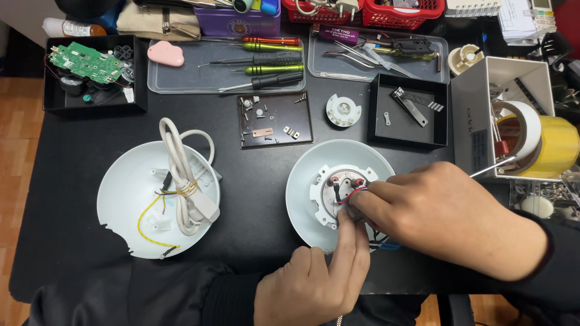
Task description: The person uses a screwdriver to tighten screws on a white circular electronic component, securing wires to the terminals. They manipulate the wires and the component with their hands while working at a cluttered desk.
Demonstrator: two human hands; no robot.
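Hands (447, 217) (314, 284) meet on white dome shell (302, 187); bare table (260, 199) left.

Head view, steep downward, close over desk (266, 205)

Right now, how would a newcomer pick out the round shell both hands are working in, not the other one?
On the black table lie two white round shells. Take the one right of centre, below the small dark tray of screws, where the left hand and right hand meet over red and black wires. Its twin to the left instead holds a coiled white cord and a yellow wire, with no hand on it.
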